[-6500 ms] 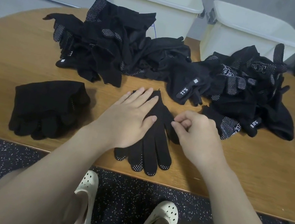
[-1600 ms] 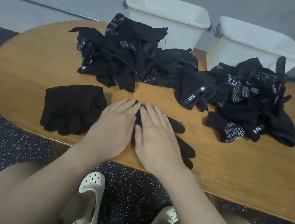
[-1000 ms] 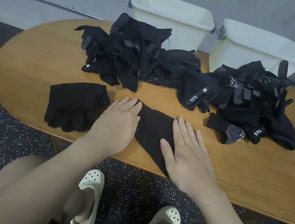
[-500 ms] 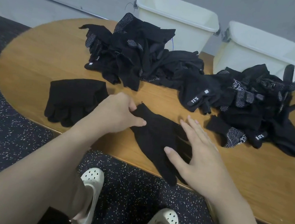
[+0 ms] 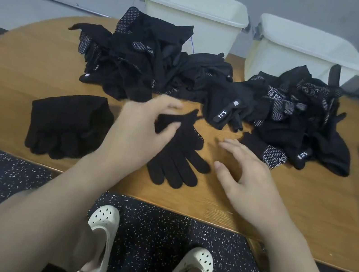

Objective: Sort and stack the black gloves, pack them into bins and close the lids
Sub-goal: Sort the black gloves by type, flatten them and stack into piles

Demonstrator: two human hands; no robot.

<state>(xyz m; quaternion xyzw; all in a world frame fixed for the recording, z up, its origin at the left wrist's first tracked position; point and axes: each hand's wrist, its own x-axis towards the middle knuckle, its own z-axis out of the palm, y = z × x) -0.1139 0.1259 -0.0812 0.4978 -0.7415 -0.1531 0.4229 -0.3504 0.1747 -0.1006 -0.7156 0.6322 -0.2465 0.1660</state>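
Knitted black glove [image 5: 177, 157] with dotted palm, cuff pinched by left hand [image 5: 140, 134].

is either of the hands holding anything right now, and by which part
The left hand pinches the flattened black glove at its cuff end, thumb and fingers curled round the fabric. The right hand holds nothing; its fingers are spread, hovering beside the glove.

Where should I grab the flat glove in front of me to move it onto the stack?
Take the glove by its cuff end, where the left hand already pinches it, coming from above. Its finger tips point toward you and hang limp; the cuff is the wide, bunched end.
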